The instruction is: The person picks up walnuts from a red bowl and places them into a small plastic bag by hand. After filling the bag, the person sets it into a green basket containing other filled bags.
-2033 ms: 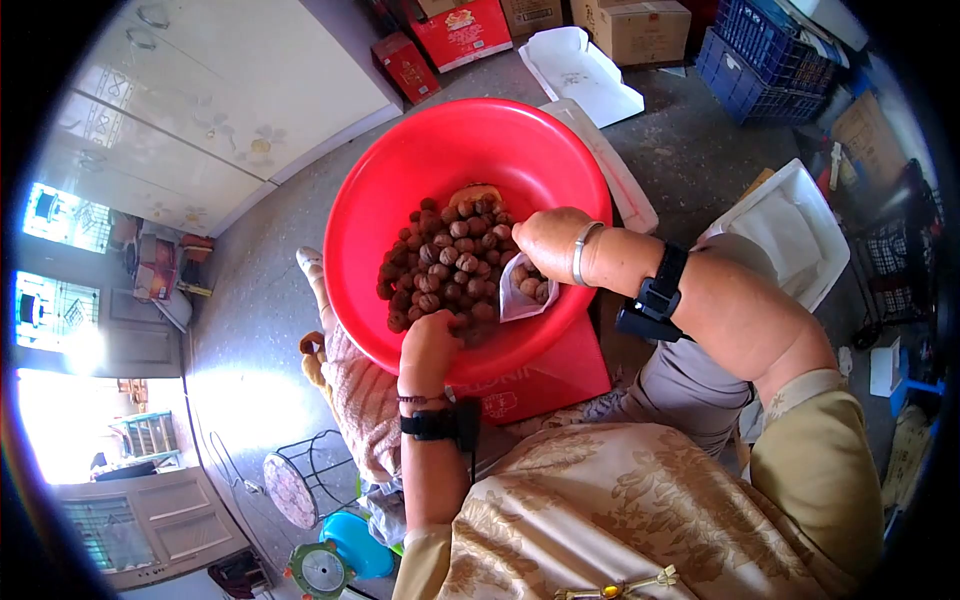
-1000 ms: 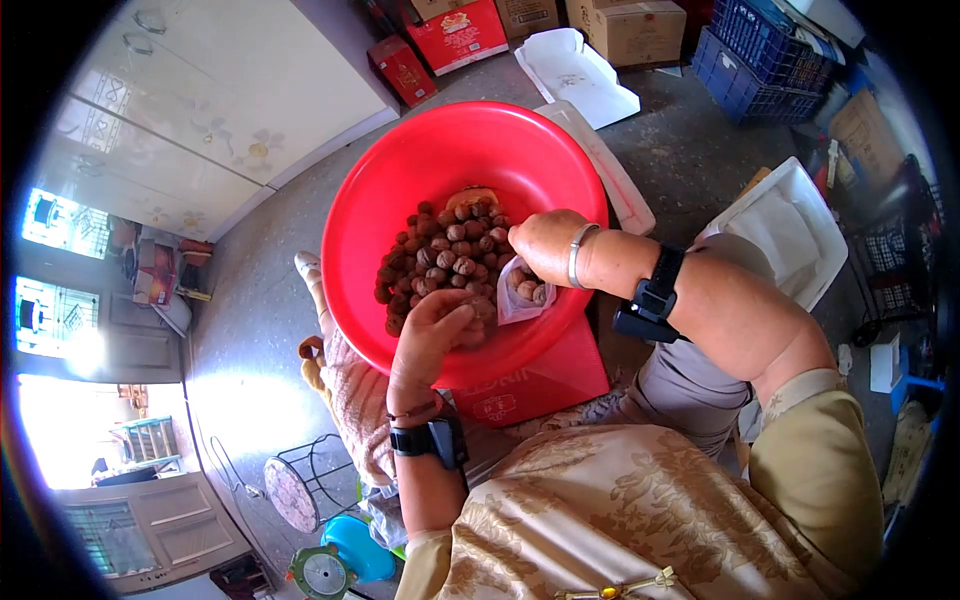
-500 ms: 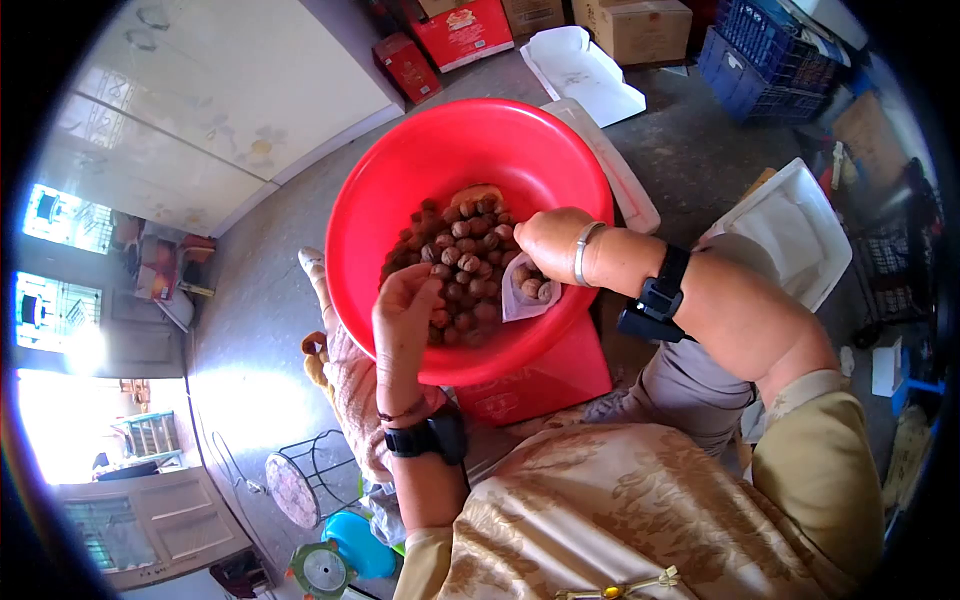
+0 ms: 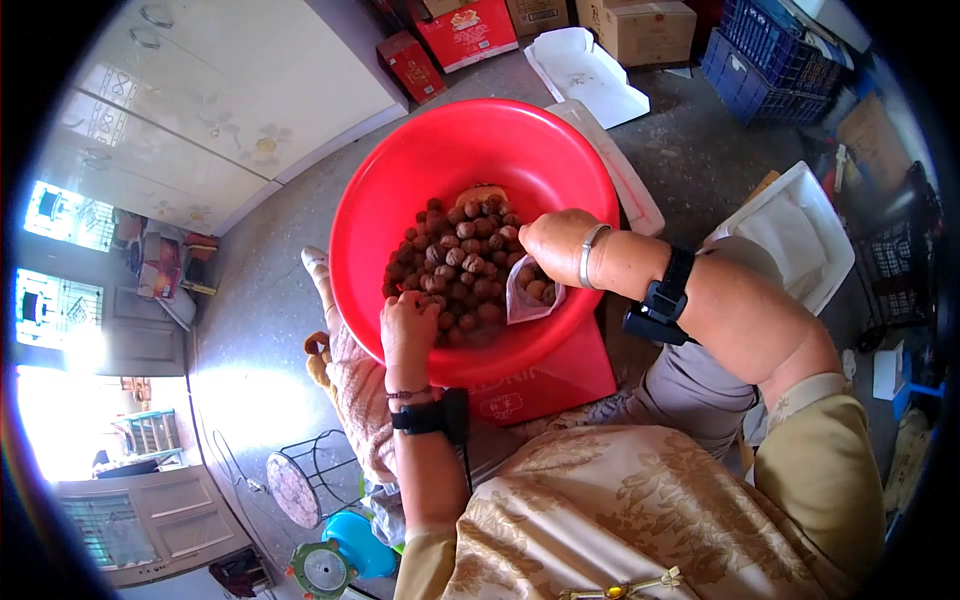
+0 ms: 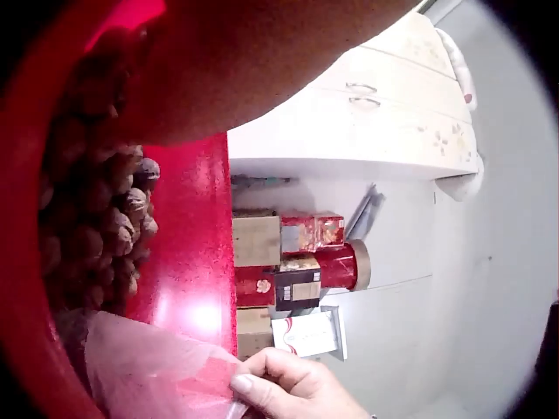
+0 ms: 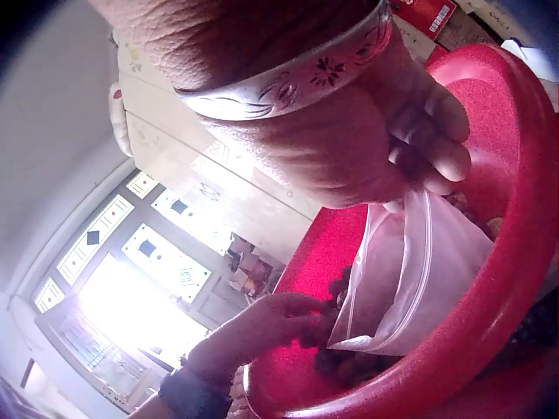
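Red basin (image 4: 480, 140), wide, rests on a red box (image 4: 550, 375) showing at its 5 o'clock. Walnuts (image 4: 455, 260) heaped from the basin's centre toward 6 o'clock. Right hand (image 4: 550, 240) comes in from 3 o'clock; thumb and fingers (image 6: 441, 148) pinch the rim of the clear plastic bag (image 4: 530, 295). Left hand (image 4: 408, 325) at the basin's 7 o'clock, fingers bent down among the nuts; whether they grip any, cannot tell. Bag lies inside the basin at 4 o'clock, against the heap, a few walnuts in it.
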Motion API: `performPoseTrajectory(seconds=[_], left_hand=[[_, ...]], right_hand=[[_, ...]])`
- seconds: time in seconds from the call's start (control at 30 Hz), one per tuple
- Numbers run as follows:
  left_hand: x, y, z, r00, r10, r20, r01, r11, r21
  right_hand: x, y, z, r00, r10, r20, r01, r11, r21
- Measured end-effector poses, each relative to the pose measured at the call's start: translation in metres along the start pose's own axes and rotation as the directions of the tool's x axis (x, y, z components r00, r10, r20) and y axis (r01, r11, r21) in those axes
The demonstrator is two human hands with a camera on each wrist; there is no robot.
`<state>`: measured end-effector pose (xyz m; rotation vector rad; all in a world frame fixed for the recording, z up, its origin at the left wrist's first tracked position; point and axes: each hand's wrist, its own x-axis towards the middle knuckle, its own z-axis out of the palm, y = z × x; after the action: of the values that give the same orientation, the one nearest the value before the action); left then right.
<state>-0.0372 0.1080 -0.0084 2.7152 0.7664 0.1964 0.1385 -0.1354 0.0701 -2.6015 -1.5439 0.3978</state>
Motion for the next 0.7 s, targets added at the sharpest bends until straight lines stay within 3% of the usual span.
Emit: performPoseTrajectory(seconds=[0.1, 0.33, 0.4, 0.43, 0.5, 0.53, 0.6, 0.7], left_hand=[[0.002, 0.011, 0.0, 0.997, -0.046, 0.056, 0.042, 0.996, 0.085], [-0.002, 0.012, -0.004, 0.998, -0.061, 0.018, 0.06, 0.998, 0.016], [0.002, -0.001, 0.003, 0.994, -0.092, 0.062, 0.108, 0.934, -0.342], [0.002, -0.005, 0.005, 0.994, -0.092, 0.062, 0.107, 0.934, -0.341], [0.002, -0.012, 0.01, 0.982, -0.079, 0.172, 0.185, 0.59, -0.786], [-0.001, -0.006, 0.005, 0.982, -0.078, 0.172, 0.185, 0.59, -0.786], [-0.009, 0.015, -0.011, 0.956, -0.089, 0.28, 0.294, 0.261, -0.919], [-0.013, 0.02, -0.015, 0.959, -0.021, 0.281, 0.28, 0.204, -0.938]], right_hand=[[-0.001, -0.003, -0.003, 1.0, 0.019, -0.009, -0.019, 1.0, 0.025], [0.0, -0.003, -0.003, 0.999, 0.049, -0.012, -0.048, 0.998, 0.051], [0.0, -0.003, -0.002, 0.999, 0.05, -0.016, -0.049, 0.997, 0.052], [0.0, -0.003, -0.001, 0.999, 0.05, -0.02, -0.049, 0.997, 0.053], [0.0, -0.002, 0.0, 0.998, 0.052, -0.024, -0.05, 0.997, 0.06], [0.0, -0.002, 0.0, 0.998, 0.052, -0.027, -0.05, 0.997, 0.066], [-0.001, -0.003, -0.001, 0.998, 0.054, -0.024, -0.052, 0.996, 0.066], [-0.002, -0.003, -0.003, 0.998, 0.057, -0.021, -0.055, 0.996, 0.068]])
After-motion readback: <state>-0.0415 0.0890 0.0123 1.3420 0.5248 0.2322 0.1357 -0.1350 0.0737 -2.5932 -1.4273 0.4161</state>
